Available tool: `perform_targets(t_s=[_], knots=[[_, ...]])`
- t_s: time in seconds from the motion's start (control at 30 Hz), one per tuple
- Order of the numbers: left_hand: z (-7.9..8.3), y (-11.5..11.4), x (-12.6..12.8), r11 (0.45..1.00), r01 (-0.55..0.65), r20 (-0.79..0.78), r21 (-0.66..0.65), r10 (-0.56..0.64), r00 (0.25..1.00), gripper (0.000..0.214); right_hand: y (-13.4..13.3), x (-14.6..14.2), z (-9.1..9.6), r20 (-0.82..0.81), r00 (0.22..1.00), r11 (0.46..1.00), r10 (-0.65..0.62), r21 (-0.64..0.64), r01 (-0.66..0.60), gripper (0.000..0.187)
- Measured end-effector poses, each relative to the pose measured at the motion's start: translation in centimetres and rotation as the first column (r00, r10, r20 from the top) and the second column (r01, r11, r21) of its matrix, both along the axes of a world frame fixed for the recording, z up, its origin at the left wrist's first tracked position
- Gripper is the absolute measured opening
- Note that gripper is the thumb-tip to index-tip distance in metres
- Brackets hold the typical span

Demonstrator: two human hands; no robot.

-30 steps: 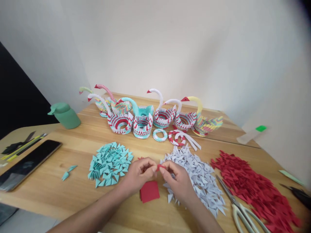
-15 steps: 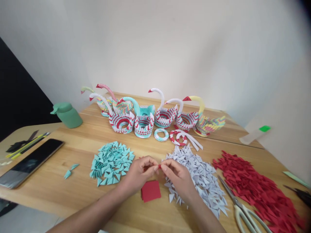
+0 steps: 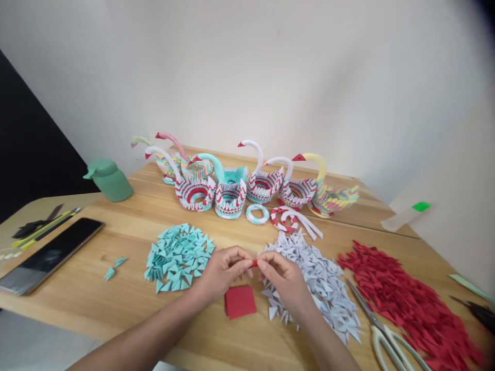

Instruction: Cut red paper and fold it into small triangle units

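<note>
Between my fingertips is a small folded piece of red paper (image 3: 254, 263), mostly covered by the fingers. My left hand (image 3: 228, 265) pinches one end of it, and my right hand (image 3: 281, 273) pinches the other. Just below them on the table lies a stack of red paper rectangles (image 3: 240, 302). Left of my left hand spreads a heap of teal folded paper triangles (image 3: 180, 257). A pile of white folded triangles (image 3: 320, 283) sits beside and partly behind my right hand. Farther right is a long heap of red folded triangles (image 3: 402, 299).
Several paper swans (image 3: 230, 198) stand along the back, with a teal-white ring (image 3: 257, 214) and a red-white ring (image 3: 283, 220) before them. Scissors (image 3: 381, 327) lie at right. At left are a phone (image 3: 54, 255), a green lidded jug (image 3: 112, 181) and two loose teal pieces (image 3: 111, 273).
Both hands keep their pinch on the red paper, with only slight finger movement. The whole view has shifted a little.
</note>
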State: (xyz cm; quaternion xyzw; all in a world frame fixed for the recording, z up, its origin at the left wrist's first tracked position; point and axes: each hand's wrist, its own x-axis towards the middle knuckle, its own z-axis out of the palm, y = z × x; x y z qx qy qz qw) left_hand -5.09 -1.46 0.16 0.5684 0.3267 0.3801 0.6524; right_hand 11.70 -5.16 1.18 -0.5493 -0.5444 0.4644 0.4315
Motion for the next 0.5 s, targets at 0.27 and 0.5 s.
perform_targets(t_s=[0.27, 0.5], knots=[[-0.01, -0.3, 0.24, 0.996, -0.05, -0.073, 0.08, 0.056, 0.996, 0.019, 0.13, -0.2, -0.62, -0.035, 0.999, 1.0, -0.008, 0.022, 0.009, 0.028], [-0.26, 0.37, 0.14, 0.987, 0.005, 0.067, -0.16, 0.006, 0.998, 0.039, 0.2, -0.18, -0.48, -0.078, 0.997, 0.999, 0.028, 0.031, -0.025, 0.025]])
